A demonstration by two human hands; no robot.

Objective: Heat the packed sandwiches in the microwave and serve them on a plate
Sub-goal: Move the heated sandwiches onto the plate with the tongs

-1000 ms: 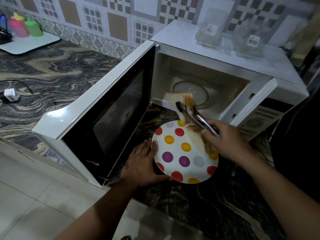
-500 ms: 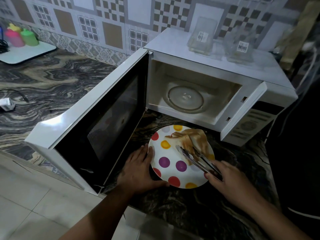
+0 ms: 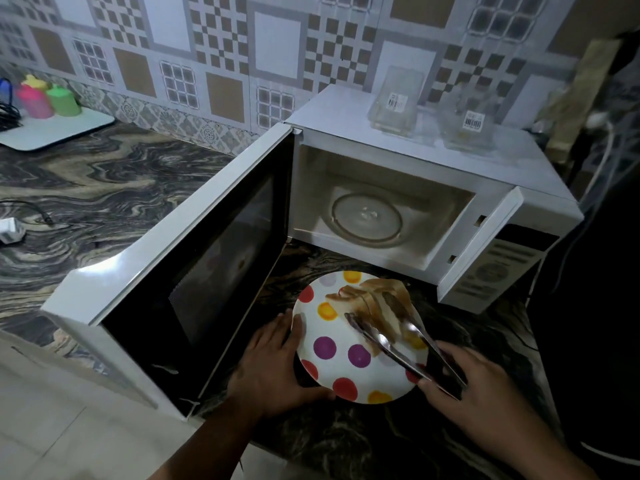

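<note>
A white plate with coloured dots (image 3: pixel 337 367) rests on the dark marble counter in front of the white microwave (image 3: pixel 408 157). Toasted sandwiches (image 3: pixel 375 301) lie on the plate's far right part. My right hand (image 3: pixel 471 386) holds metal tongs (image 3: pixel 391 341) whose arms are spread on either side of the sandwiches. My left hand (image 3: pixel 270 365) grips the plate's left rim. The microwave door (image 3: pixel 194 271) hangs wide open to the left, and the glass turntable (image 3: pixel 367 216) inside is bare.
Two clear plastic sandwich boxes (image 3: pixel 396 102) with barcode labels stand on top of the microwave. Coloured bottles (image 3: pixel 45 97) on a white tray sit at the far left, with a white plug and cable (image 3: pixel 12 230) on the counter. The counter edge runs just below the plate.
My right hand carried a sandwich in the tongs out of the microwave mouth and down onto the plate. The tongs' arms have spread apart. My left hand stayed on the plate rim.
</note>
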